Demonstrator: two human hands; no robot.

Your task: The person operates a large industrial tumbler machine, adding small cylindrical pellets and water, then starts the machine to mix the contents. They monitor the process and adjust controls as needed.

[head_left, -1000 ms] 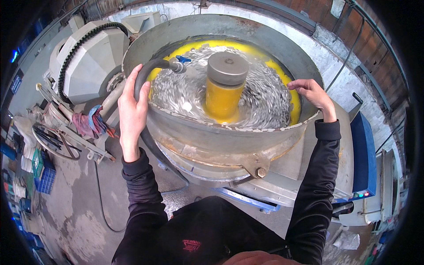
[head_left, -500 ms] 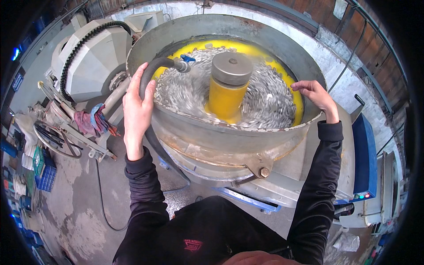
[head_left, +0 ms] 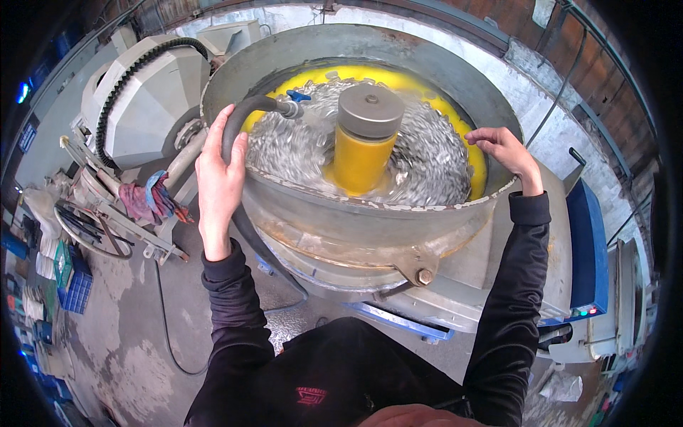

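A wide grey metal tub (head_left: pixel 370 226) stands in front of me, its yellow lining showing around a swirling mass of small metal pieces (head_left: pixel 284 146). From its middle rises a yellow post (head_left: pixel 363 160) with a grey metal cap (head_left: pixel 370 112). My left hand (head_left: pixel 220 178) is at the near-left rim, thumb and fingers on either side of a dark hose (head_left: pixel 238 124). The hose arches over the rim and ends in a metal fitting with a blue valve handle (head_left: pixel 299 96) above the pieces. My right hand (head_left: pixel 504 153) hovers by the right rim, fingers loosely bent and nothing visible in them.
A pale faceted drum machine (head_left: pixel 153 99) stands at the left, beside a frame with a draped rag (head_left: pixel 151 198). A blue crate (head_left: pixel 75 285) sits on the floor further left. On the right are a blue control box (head_left: pixel 589 249) and a plastic bag (head_left: pixel 562 386).
The metal pieces keep churning around the post. Both hands hold nearly the same places, and the whole view has shifted very slightly.
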